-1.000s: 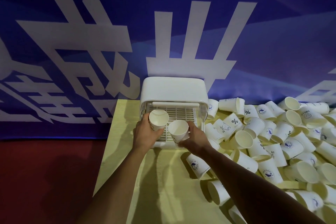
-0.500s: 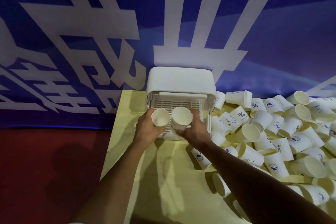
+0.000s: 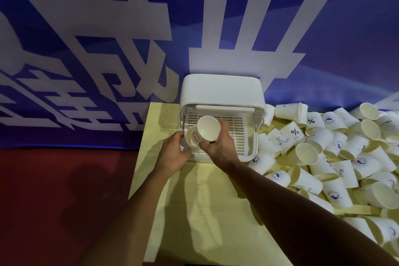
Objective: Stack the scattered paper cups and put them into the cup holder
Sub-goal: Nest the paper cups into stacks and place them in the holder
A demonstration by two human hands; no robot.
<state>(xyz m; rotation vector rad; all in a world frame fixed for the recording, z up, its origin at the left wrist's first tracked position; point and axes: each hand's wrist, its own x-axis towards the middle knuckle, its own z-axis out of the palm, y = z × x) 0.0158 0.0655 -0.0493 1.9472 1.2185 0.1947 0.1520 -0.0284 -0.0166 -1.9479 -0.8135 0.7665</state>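
Holding one white paper cup (image 3: 208, 128) in your right hand (image 3: 221, 151), fingers curled round its wall, you have it tilted with its mouth toward you, overlapping a second white paper cup (image 3: 190, 139) that your left hand (image 3: 172, 154) grips at the front left corner of the white plastic cup holder (image 3: 222, 90). The two look close to nesting but not yet seated (the contact is hidden). Its slatted tray (image 3: 235, 127) shows no other cups, and a heap of loose white paper cups (image 3: 323, 149) covers the right of the pale yellow tabletop (image 3: 194, 211), so I judge you have barely begun.
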